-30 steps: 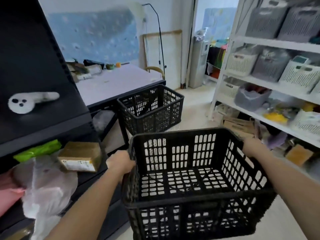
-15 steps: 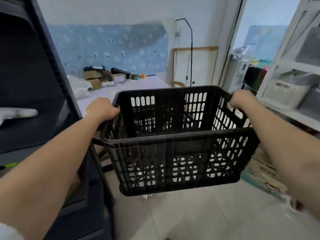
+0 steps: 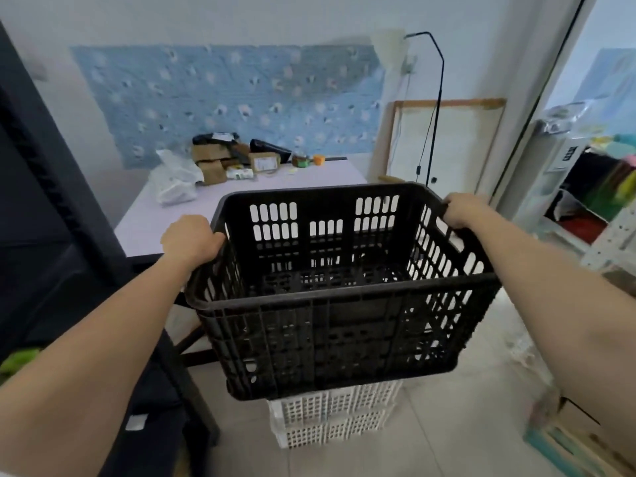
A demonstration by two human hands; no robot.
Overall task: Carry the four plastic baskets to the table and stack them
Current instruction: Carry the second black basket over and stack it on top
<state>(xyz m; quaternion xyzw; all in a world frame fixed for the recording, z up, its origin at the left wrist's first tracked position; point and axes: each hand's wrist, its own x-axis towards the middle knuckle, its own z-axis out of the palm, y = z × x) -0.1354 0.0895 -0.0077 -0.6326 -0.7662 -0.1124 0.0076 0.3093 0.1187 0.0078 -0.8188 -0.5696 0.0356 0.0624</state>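
I hold a black slotted plastic basket in the air in front of me, level and empty. My left hand grips its left rim and my right hand grips its right rim. Behind the basket stands the pale lilac table. Below the basket, white slotted baskets stand stacked on the tiled floor, their tops hidden by the black one.
Cardboard boxes, a plastic bag and small items crowd the table's far end. A black shelf unit rises on the left. White shelving with coloured things stands on the right. A floor lamp stands behind the table.
I have lifted the black basket from low down and carried it forward. The table now lies just behind it, and white baskets on the floor have come into view.
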